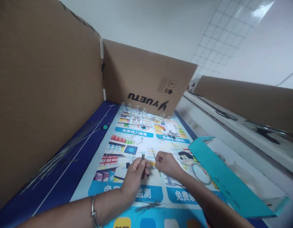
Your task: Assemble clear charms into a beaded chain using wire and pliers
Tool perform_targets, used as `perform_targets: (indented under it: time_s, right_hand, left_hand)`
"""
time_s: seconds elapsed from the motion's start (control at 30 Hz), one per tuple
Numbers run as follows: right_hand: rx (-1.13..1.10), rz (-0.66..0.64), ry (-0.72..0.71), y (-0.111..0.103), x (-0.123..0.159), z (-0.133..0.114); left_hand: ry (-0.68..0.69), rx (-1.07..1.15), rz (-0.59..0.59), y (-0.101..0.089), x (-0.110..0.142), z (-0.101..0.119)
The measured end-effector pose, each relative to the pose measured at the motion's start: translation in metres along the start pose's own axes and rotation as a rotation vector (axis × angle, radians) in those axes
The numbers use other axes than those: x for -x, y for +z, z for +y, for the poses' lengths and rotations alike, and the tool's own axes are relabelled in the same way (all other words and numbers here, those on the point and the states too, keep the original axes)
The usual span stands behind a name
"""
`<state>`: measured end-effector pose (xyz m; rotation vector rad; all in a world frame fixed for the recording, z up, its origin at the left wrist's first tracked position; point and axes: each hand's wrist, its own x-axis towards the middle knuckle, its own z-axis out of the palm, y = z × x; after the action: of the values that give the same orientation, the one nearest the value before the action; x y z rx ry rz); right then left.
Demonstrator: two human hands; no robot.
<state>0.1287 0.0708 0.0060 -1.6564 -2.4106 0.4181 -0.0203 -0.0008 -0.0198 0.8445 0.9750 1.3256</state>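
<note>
My left hand [134, 175] is closed around a small dark tool [143, 157] whose tip sticks up above my fingers. My right hand [166, 164] is closed beside it, pinching a thin metal wire [153, 153] that points up and away. Both hands hover over a colourful printed poster [127, 139] lying on the table. A silver bangle [94, 211] sits on my left wrist. A small bunch of thin wires [148, 206] lies on the poster close to my left forearm.
Brown cardboard walls [42, 88] stand at the left and back. A long bundle of thin wires [61, 155] lies on the blue table strip. Clear beads [137, 109] pile at the back. A teal card [222, 177] and tape ring [200, 173] lie right.
</note>
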Motion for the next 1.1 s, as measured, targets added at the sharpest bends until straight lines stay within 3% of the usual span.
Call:
perform_targets:
  time_s: [0.23, 0.37, 0.57, 0.8, 1.1]
  right_hand:
    - [-0.287, 0.137, -0.064, 0.002, 0.006, 0.002]
    - [-0.409, 0.151, -0.129, 0.001, 0.018, -0.004]
    - [-0.571, 0.234, -0.318, 0.01, 0.037, -0.012]
    - [-0.512, 0.342, -0.418, 0.026, 0.044, -0.006]
    - [-0.439, 0.379, -0.342, 0.041, 0.049, -0.007]
  left_hand:
    - [-0.013, -0.014, -0.012, 0.002, 0.0, 0.001]
    - [0.011, -0.077, -0.015, 0.002, 0.001, 0.003]
    - [0.029, -0.086, -0.063, 0.005, 0.004, 0.003]
    - [0.052, -0.282, -0.125, 0.005, 0.006, -0.002]
    - [0.122, -0.373, -0.08, 0.006, 0.007, -0.01]
